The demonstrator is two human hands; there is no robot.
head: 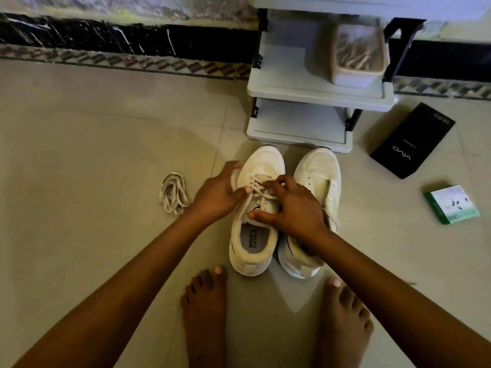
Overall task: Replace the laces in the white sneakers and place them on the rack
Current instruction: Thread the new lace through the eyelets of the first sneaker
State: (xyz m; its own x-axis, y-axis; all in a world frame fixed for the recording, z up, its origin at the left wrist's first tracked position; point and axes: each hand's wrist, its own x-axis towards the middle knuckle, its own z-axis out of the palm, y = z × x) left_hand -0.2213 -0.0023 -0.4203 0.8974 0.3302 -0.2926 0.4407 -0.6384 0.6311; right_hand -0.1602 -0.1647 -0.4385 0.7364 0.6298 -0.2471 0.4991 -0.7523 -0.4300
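- Left hand (216,193): positioned at the left side of the laced sneaker (256,208); fingers loosely spread, thumb pressed toward the lace (259,191); motion blur at the fingertips, so whether the lace strand beside them is pinched cannot be told.
- Right hand (291,205): lies over the laced sneaker's eyelet area; fingers curled onto the lace crossings, thumb extended along the tongue edge; grip on the lace itself is hidden beneath the fingers.
- Laced sneaker: upright on the floor (93,155), toe toward the rack (313,96); insole print visible in the opening; midsection covered by both hands.
- Second sneaker (317,181): just beside the first on its right, touching it; no lace visible in its eyelets; heel and collar partly covered by the right forearm.
- Loose lace (174,193): coiled on the floor left of the sneakers, apart from the left hand.
- Rack: grey shelves directly beyond the sneaker toes; top cut off by the frame edge; black side frames visible.
- Container (357,58): stands on the upper visible shelf, right side; holds pale strips, too blurred to identify.
- Black box (411,140): on the floor right of the rack; white lettering on its face.
- Green-and-white box (451,204): on the floor nearer than the black box; print too small to read.
- Bare feet (204,314): on the floor behind the sneaker heels; cut off at the lower edge.
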